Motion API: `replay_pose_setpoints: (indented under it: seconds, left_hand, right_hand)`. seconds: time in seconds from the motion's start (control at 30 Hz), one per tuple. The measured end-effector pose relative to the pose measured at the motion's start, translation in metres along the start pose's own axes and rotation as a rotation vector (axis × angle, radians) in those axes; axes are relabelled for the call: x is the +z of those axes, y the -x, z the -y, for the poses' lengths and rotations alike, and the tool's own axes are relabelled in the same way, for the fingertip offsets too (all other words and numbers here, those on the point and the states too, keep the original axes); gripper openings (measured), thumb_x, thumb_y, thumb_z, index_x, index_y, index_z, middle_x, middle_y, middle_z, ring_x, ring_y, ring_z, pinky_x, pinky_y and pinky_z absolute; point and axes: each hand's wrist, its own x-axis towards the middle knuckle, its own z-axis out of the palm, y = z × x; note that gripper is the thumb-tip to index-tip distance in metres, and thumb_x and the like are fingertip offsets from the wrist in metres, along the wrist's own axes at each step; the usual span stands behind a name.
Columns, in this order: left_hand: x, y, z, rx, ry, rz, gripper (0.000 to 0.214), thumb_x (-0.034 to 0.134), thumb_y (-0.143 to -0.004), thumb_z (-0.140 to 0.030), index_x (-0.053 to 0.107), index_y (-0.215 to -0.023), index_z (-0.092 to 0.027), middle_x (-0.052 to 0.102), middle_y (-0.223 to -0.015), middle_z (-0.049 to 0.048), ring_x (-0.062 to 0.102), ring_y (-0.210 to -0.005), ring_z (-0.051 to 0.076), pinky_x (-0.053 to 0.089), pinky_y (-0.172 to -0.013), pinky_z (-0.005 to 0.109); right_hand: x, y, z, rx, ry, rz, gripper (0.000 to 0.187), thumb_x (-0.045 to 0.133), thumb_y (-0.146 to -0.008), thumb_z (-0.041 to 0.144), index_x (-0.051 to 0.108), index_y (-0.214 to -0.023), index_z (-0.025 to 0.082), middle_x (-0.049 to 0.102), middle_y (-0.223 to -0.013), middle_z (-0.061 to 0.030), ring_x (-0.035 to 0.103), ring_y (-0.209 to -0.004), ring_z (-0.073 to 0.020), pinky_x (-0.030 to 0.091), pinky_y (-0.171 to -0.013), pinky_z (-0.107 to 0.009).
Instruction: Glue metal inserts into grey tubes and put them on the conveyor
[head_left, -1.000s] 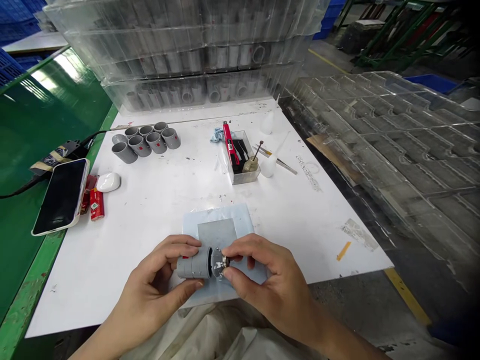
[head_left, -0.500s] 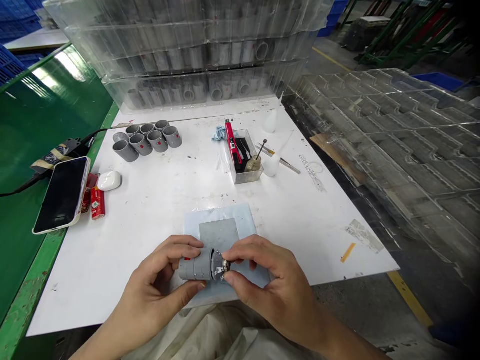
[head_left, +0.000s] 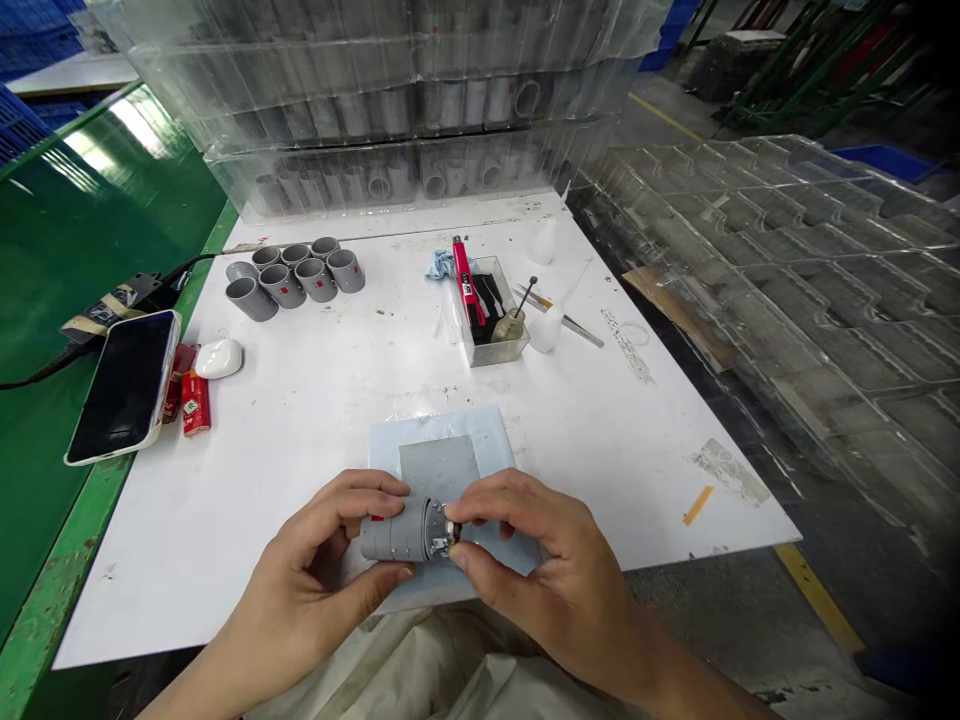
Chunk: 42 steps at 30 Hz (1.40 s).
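My left hand (head_left: 322, 560) is closed round a grey cylindrical sleeve (head_left: 394, 537) that lies on its side, with a small red mark near its left end. At the sleeve's right end sits a narrower grey ringed part (head_left: 436, 530) with small metal pieces on it. Thumb and index finger of my right hand (head_left: 532, 550) pinch the end of that part; its tip is partly hidden by the fingers. Both pieces are lined up end to end, close together, above a light blue pad (head_left: 491, 430) with a grey sheet (head_left: 439, 460) on it.
Several grey sleeves (head_left: 281, 285) stand at the back left. A clear box (head_left: 499, 352) holds a red cutter (head_left: 466, 290) and a small bottle (head_left: 510, 326). Tweezers (head_left: 577, 328) lie beside it. A phone (head_left: 124, 385) rests at the left edge; stacked clear trays (head_left: 315, 200) stand behind.
Hands and parts keep nearly the same place. The ringed part appears to sit slightly closer to the sleeve, though the difference is very small.
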Motion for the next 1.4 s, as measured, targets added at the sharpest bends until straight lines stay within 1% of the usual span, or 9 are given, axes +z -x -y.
replay_pose_setpoints:
  seconds: [0.33,0.5,0.63,0.77,0.87,0.97,1.07,1.23,1.4]
  left_hand:
    - [0.0,0.0,0.0,-0.007,0.026,-0.016,0.04,0.081,-0.092,-0.013,0.073,-0.119,-0.041,0.071,-0.13,-0.001,0.064,-0.123,0.015,0.056,-0.092,0.016]
    - [-0.001,-0.001,0.001,-0.029,0.054,-0.039,0.04,0.086,-0.088,-0.016,0.077,-0.117,-0.042,0.074,-0.126,-0.0013,0.069,-0.116,0.015,0.057,-0.088,0.017]
    - [0.003,-0.001,-0.003,-0.104,0.087,-0.125,0.038,0.091,-0.082,-0.021,0.081,-0.114,-0.039,0.076,-0.122,0.0002,0.072,-0.105,0.018,0.06,-0.077,0.019]
    - [0.012,-0.002,-0.013,-0.264,0.205,-0.261,0.04,0.093,-0.08,-0.029,0.079,-0.117,-0.033,0.081,-0.106,0.0002,0.077,-0.089,0.019,0.064,-0.073,0.025]
    - [0.012,-0.002,-0.014,-0.3,0.227,-0.282,0.043,0.095,-0.08,-0.034,0.074,-0.117,-0.031,0.082,-0.097,-0.0005,0.077,-0.086,0.018,0.063,-0.074,0.025]
    - [0.006,-0.004,-0.008,-0.253,0.082,-0.297,0.044,0.094,-0.08,-0.041,0.074,-0.117,-0.03,0.081,-0.108,0.0022,0.075,-0.093,0.019,0.061,-0.075,0.025]
    - [0.001,-0.007,-0.005,-0.127,-0.138,-0.331,0.042,0.09,-0.085,-0.043,0.076,-0.124,-0.035,0.075,-0.121,0.0023,0.067,-0.087,0.017,0.056,-0.071,0.027]
    - [-0.002,-0.018,-0.013,0.035,-0.334,-0.225,0.039,0.081,-0.094,-0.036,0.073,-0.13,-0.047,0.069,-0.124,-0.0017,0.055,-0.073,0.011,0.053,-0.066,0.025]
    - [-0.003,-0.027,-0.025,0.094,-0.42,-0.104,0.035,0.078,-0.095,-0.034,0.075,-0.129,-0.043,0.071,-0.116,0.001,0.058,-0.073,0.014,0.052,-0.057,0.023]
  right_hand:
    - [0.001,0.001,-0.003,0.002,0.0,0.031,0.021,0.078,-0.094,0.018,0.08,-0.112,0.028,0.078,-0.106,0.0013,0.074,-0.1,-0.0131,0.059,-0.09,-0.022]
    - [0.001,-0.001,0.003,0.138,0.017,-0.006,0.01,0.084,-0.092,0.028,0.08,-0.102,0.03,0.079,-0.095,0.0058,0.07,-0.085,-0.0109,0.057,-0.081,-0.02]
    - [0.006,-0.004,0.009,0.209,0.021,-0.07,0.005,0.083,-0.092,0.033,0.083,-0.095,0.03,0.08,-0.087,0.0054,0.067,-0.076,-0.0115,0.055,-0.073,-0.021]
    - [0.009,0.001,0.015,0.315,-0.056,-0.041,0.019,0.073,-0.1,0.038,0.085,-0.113,0.031,0.083,-0.1,-0.0002,0.072,-0.086,-0.0152,0.058,-0.079,-0.025]
    - [0.008,0.005,0.022,0.527,-0.241,0.105,0.044,0.066,-0.104,0.046,0.07,-0.145,0.031,0.082,-0.087,-0.0015,0.066,-0.067,-0.0126,0.055,-0.065,-0.025]
    - [0.006,0.004,0.028,0.661,-0.391,0.21,0.064,0.064,-0.106,0.045,0.046,-0.165,0.028,0.081,-0.078,-0.0016,0.06,-0.054,-0.009,0.05,-0.057,-0.021]
    - [0.005,-0.002,0.028,0.699,-0.461,0.307,0.069,0.063,-0.106,0.04,0.038,-0.168,0.024,0.081,-0.079,-0.0042,0.061,-0.049,-0.008,0.045,-0.05,-0.018]
    - [0.005,-0.012,0.017,0.719,-0.456,0.38,0.065,0.059,-0.105,0.038,0.043,-0.165,0.019,0.081,-0.079,-0.0052,0.06,-0.044,-0.0085,0.036,-0.039,-0.015]
    - [0.004,-0.011,0.019,0.703,-0.314,0.381,0.061,0.059,-0.106,0.041,0.049,-0.16,0.016,0.079,-0.079,-0.0041,0.057,-0.046,-0.0075,0.041,-0.045,-0.017]
